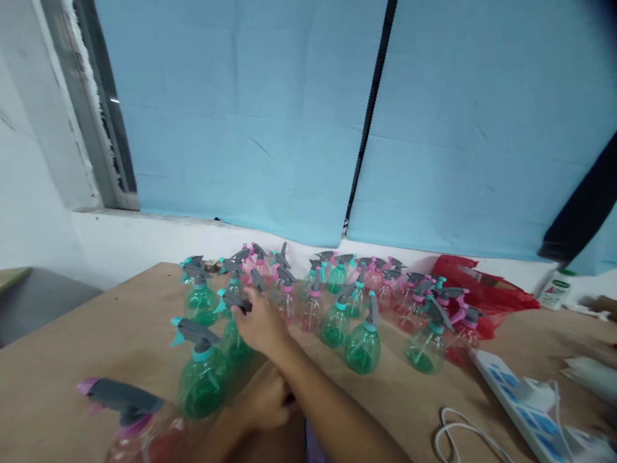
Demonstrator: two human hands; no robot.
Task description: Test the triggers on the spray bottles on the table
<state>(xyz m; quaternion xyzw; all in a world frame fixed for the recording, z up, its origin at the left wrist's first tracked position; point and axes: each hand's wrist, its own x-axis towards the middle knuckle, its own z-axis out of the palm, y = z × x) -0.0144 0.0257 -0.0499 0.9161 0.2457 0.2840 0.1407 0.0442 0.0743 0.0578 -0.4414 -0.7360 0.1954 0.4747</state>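
We look at what seems a plain, makeshift workroom; whether in a home or a business, we cannot tell. We judge by the broad wooden table [130, 321], crowded with many similar spray bottles [364, 352] in green and pink, and the power strip [518, 411] lying on it. Around it we see a bare white wall [29, 167], a rough-edged window frame [94, 109] and creased blue sheeting [241, 122].

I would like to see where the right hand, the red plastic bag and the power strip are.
Right hand [261, 323]: head view, back of the hand.
Red plastic bag [488, 294]: head view, its crumpled side.
Power strip [509, 400]: head view, its socket face.
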